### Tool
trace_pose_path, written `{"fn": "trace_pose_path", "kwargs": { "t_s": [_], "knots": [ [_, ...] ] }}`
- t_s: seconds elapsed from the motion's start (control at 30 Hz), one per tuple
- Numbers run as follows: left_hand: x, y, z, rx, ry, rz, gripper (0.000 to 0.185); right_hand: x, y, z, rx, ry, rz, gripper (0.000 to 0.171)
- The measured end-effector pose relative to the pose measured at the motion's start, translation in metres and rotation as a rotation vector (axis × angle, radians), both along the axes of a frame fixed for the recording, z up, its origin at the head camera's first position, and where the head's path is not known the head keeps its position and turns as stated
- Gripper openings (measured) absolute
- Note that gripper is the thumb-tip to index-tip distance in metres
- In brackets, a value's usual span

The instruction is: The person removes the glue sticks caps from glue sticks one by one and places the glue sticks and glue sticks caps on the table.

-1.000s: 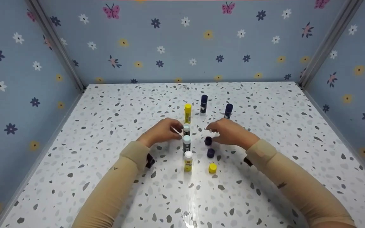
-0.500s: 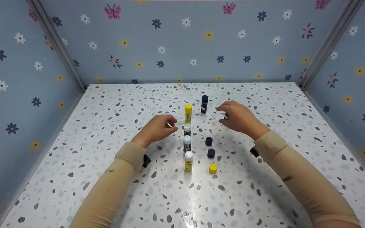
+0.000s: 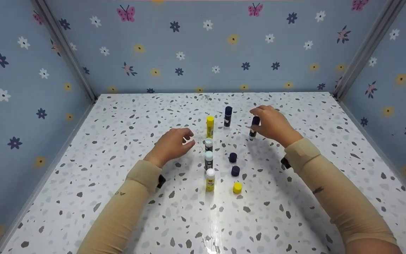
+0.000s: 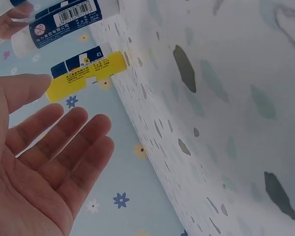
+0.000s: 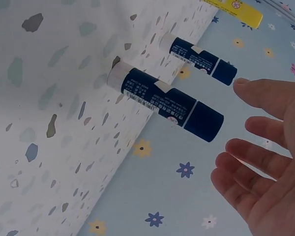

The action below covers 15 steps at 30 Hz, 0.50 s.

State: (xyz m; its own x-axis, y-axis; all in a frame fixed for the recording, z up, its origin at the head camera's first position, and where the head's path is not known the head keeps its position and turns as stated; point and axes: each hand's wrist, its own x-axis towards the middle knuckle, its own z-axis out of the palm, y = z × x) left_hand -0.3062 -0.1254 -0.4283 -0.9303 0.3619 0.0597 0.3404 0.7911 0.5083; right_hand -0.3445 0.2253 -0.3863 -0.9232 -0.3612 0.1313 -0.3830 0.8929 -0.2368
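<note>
My right hand is beside an upright dark blue capped glue stick, fingers spread around its cap. In the right wrist view, a gap shows between the fingers and that stick. My left hand hovers left of the row of glue sticks with relaxed fingers, holding nothing. That row runs from a capped yellow glue stick at the back through two uncapped dark ones to an uncapped yellow one in front. Another dark blue capped glue stick stands farther back.
Two dark blue caps and a yellow cap sit on the speckled table, right of the row. Flower-patterned panels enclose the back and both sides.
My right hand has moved from near the dark blue caps back and right to the dark blue glue stick. My left hand has drawn slightly left, away from the row.
</note>
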Motion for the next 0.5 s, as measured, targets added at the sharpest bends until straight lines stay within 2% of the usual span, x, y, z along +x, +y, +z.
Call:
{"fn": "trace_pose_path", "kwargs": {
  "t_s": [0.27,0.5],
  "knots": [
    [0.001,-0.006,-0.003,-0.051,0.000,0.014,0.040,-0.015,0.003,-0.009,0.040,-0.114,-0.057,0.061],
    [0.003,-0.009,-0.003,-0.080,0.007,0.012,0.045,-0.020,0.005,-0.019,-0.001,-0.133,-0.053,0.060]
  ]
}}
